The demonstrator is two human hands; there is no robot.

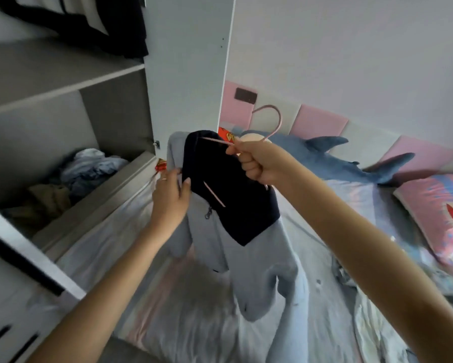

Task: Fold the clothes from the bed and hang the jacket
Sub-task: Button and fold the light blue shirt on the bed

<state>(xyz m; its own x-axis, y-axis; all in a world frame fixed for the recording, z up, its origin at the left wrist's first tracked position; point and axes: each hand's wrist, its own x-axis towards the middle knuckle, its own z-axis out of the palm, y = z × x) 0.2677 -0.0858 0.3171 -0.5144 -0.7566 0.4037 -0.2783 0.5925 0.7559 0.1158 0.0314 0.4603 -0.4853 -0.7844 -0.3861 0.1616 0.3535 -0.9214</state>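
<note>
A grey jacket (251, 258) with a dark navy lining hangs in the air above the bed (167, 297), draped on a thin pink hanger (273, 125). My right hand (256, 163) grips the hanger just below its hook, which points up. My left hand (170, 195) pinches the jacket's collar edge at the left shoulder. A zipper pull shows at the jacket's front. The sleeves dangle down toward the sheet.
An open wardrobe (188, 61) stands at the left with shelves, dark clothes hanging at the top and crumpled clothes (89, 166) on a low shelf. A blue shark plush (338, 158) and a pink pillow (440, 216) lie on the bed at the right.
</note>
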